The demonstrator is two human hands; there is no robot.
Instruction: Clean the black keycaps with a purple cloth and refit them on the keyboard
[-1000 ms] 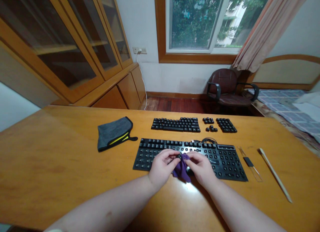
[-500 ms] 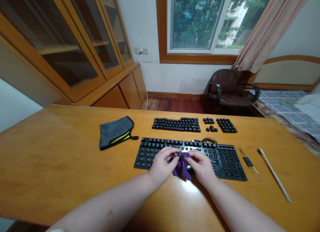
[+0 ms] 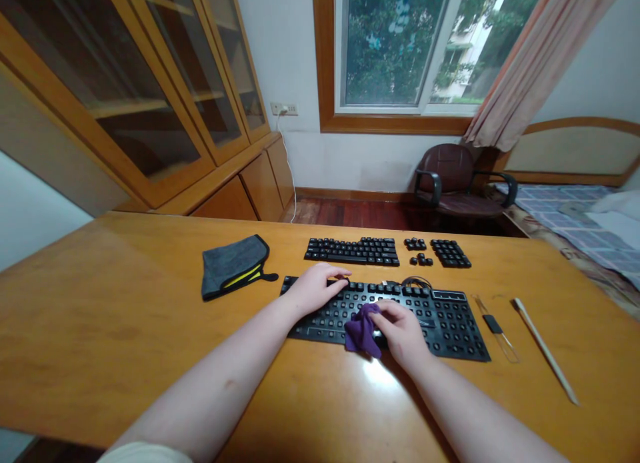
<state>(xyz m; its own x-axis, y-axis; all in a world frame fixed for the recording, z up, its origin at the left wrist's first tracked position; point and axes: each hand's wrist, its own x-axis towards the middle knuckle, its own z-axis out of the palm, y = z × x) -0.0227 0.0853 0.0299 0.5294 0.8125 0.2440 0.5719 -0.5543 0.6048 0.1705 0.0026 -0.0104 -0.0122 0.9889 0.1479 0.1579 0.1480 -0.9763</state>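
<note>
A black keyboard base (image 3: pixel 450 326) with most keycaps off lies on the wooden desk (image 3: pixel 125 316). My right hand (image 3: pixel 400 330) is closed around a purple cloth (image 3: pixel 363 330) at the keyboard's near edge. My left hand (image 3: pixel 315 284) reaches to the keyboard's top row, fingers curled together at a keycap; what its fingertips hold is too small to name. Rows of removed black keycaps (image 3: pixel 353 250) lie beyond the keyboard.
A grey pouch with yellow trim (image 3: pixel 233 273) lies left of the keyboard. A keycap puller (image 3: pixel 495 325) and a thin pale stick (image 3: pixel 543 348) lie to the right. More keycaps (image 3: pixel 450 252) sit at the back right. A brown armchair (image 3: pixel 453 180) stands beyond the desk.
My left hand left the purple cloth and moved up and left to the keyboard's top row. My right hand kept the cloth and stayed put.
</note>
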